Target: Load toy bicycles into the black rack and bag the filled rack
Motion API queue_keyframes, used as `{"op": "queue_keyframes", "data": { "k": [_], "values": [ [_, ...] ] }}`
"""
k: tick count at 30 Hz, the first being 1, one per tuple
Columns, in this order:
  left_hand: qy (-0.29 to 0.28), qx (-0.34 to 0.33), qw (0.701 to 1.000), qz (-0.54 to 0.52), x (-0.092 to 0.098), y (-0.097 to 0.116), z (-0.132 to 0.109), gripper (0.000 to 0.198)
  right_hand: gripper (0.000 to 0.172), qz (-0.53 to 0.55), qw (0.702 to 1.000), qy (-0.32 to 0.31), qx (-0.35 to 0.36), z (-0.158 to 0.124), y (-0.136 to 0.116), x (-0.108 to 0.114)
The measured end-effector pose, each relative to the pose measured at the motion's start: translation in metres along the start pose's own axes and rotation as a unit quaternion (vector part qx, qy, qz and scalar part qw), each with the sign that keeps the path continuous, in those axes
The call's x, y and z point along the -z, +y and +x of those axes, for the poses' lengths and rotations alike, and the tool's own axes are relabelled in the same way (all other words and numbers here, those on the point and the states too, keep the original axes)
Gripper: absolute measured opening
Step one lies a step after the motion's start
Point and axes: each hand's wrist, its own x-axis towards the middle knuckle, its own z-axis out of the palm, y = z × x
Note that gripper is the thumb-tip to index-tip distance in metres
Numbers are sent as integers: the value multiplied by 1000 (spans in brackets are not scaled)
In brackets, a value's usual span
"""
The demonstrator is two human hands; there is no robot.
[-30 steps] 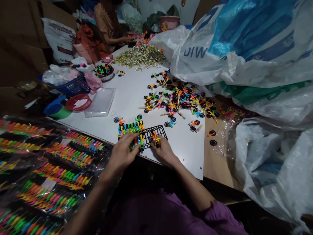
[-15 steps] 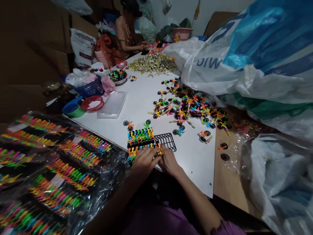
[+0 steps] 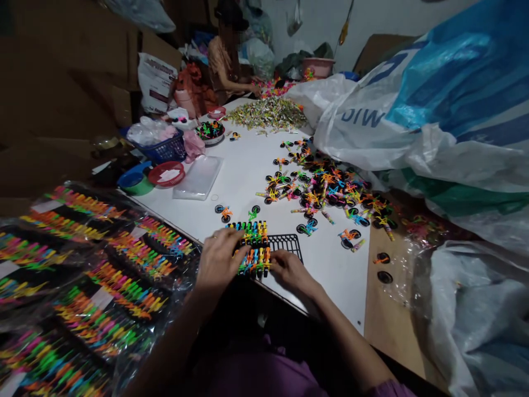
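Two rows of small colourful plastic toy bicycles [image 3: 257,255] stand packed side by side on a black plastic grid rack [image 3: 294,248] at the table's near edge. Over the left end of these rows lies my left hand [image 3: 219,256], its thumb and fingers apart and touching the toys. At the right end of the nearer row, my right hand [image 3: 291,271] has its curled fingertips on the last yellow toy bicycle. The fingers partly hide that toy. Just beyond the rows lie a green toy bicycle [image 3: 254,213] and an orange-and-blue one [image 3: 224,212].
A heap of loose toy bicycles [image 3: 326,182] spreads at right, with a pile of wrapped tubes [image 3: 268,114] farther back. Bagged toy sets [image 3: 124,281] lie at left. Baskets [image 3: 165,175] and clear plastic sleeves [image 3: 199,179] sit on the table. A co-worker [image 3: 225,60] sits at the far end.
My left hand has moved left, from the right end of the nearer row to the left end of the rows. My right hand stays near the right end. The view has shifted slightly.
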Motion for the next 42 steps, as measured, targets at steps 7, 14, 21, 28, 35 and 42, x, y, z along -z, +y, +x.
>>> {"op": "queue_keyframes", "data": {
  "k": [7, 14, 21, 28, 35, 42],
  "values": [
    [-138, 45, 989, 21, -2, -27, 18, 22, 14, -77, 982, 133, 108, 37, -51, 32],
    [-102, 47, 993, -32, -16, -30, 13, 17, 22, -270, 954, 83, 102, 63, -69, 8],
    [-66, 38, 994, -79, -24, -35, 10, 18, 20, -269, 955, 91, 89, 64, -64, 6],
    [-63, 29, 996, -63, -24, -34, 8, 20, 10, -184, 974, 74, 110, 60, -67, 13],
    [-6, 67, 995, -72, -4, -49, 15, 27, 17, -106, 972, 208, 29, 110, -10, 80],
    [-46, 236, 969, -55, 26, -73, 6, 31, 27, -353, 934, 50, -25, 225, 9, 56]
  ]
}}
